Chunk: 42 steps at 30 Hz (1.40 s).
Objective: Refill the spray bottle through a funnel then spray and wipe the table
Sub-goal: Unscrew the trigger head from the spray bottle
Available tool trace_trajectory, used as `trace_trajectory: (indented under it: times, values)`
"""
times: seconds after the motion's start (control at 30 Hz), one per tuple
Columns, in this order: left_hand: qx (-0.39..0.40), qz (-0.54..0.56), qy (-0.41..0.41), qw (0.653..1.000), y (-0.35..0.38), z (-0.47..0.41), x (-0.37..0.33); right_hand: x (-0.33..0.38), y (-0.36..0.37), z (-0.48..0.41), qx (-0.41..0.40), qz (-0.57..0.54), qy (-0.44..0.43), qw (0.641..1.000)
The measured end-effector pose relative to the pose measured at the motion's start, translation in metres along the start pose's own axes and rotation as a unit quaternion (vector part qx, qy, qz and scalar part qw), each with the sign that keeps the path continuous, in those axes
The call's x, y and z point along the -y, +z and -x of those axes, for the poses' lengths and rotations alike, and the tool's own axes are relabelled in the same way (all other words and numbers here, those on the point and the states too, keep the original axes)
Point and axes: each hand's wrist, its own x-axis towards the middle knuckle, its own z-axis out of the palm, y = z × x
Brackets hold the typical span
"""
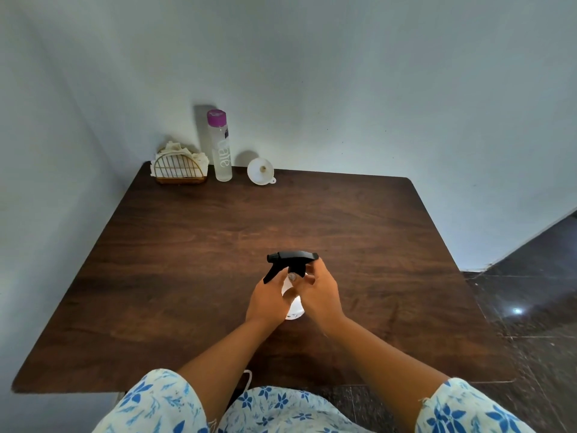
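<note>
A white spray bottle [295,307] with a black trigger head [292,259] stands on the dark wooden table [193,245] near its middle. My left hand [269,300] wraps round the bottle's body. My right hand [318,292] grips the black collar under the trigger head. A white funnel [261,171] lies on its side at the table's far edge. Left of it stands a clear water bottle [222,150] with a purple cap. The spray bottle's neck is hidden by my fingers.
A gold wire holder [179,170] with folded cloths or napkins sits in the far left corner. Pale walls close the table's far and left sides. Dark tiled floor [530,292] lies to the right.
</note>
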Motion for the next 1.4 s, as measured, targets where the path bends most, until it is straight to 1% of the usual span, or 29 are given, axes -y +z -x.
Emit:
trace_trajectory:
  times: [0.07, 0.13, 0.27, 0.43, 0.57, 0.67, 0.73, 0.8, 0.87, 1.0, 1.13, 1.27, 1.4]
  values:
    - [0.001, -0.009, 0.002, 1.0, 0.0, -0.001, -0.001, -0.002, 0.0, 0.001, 0.02, 0.001, -0.001, 1.0]
    - [-0.008, 0.005, 0.009, 1.0, 0.0, 0.0, -0.003, -0.002, -0.001, 0.002, 0.031, -0.002, -0.007, 0.999]
    - [-0.024, 0.052, 0.006, 0.998, -0.001, 0.004, -0.006, 0.002, 0.001, 0.002, -0.006, -0.002, 0.001, 1.0]
    - [-0.016, 0.024, 0.003, 1.0, -0.001, 0.003, -0.005, 0.001, 0.003, 0.002, -0.011, -0.002, -0.013, 1.0]
    - [-0.009, 0.009, 0.009, 1.0, -0.001, 0.002, -0.004, -0.002, 0.006, 0.001, -0.008, 0.049, -0.022, 0.999]
    - [-0.006, 0.006, 0.016, 1.0, -0.001, 0.002, -0.003, -0.004, 0.009, 0.002, -0.029, 0.069, -0.045, 0.996]
    - [-0.005, 0.001, 0.02, 1.0, -0.002, 0.002, -0.004, -0.003, 0.008, 0.003, -0.036, 0.049, -0.035, 0.998]
    - [-0.006, -0.003, 0.023, 1.0, -0.002, 0.001, -0.004, -0.001, 0.006, 0.004, -0.025, 0.009, -0.02, 0.999]
    - [-0.007, 0.003, 0.02, 1.0, -0.001, 0.002, -0.003, 0.0, 0.003, 0.006, -0.013, -0.003, -0.027, 1.0]
    - [-0.019, 0.05, 0.007, 0.999, 0.0, 0.002, 0.0, 0.002, 0.005, 0.009, -0.003, -0.029, -0.045, 0.999]
    - [-0.013, 0.016, 0.025, 0.999, 0.0, 0.004, -0.002, -0.001, 0.013, 0.005, -0.07, -0.002, -0.042, 0.997]
    - [-0.003, -0.015, 0.038, 0.999, -0.002, 0.003, -0.001, 0.001, 0.013, 0.007, -0.069, 0.026, -0.038, 0.997]
    - [0.005, -0.034, 0.05, 0.998, -0.004, 0.003, -0.002, 0.004, 0.012, 0.013, -0.051, -0.035, -0.012, 0.998]
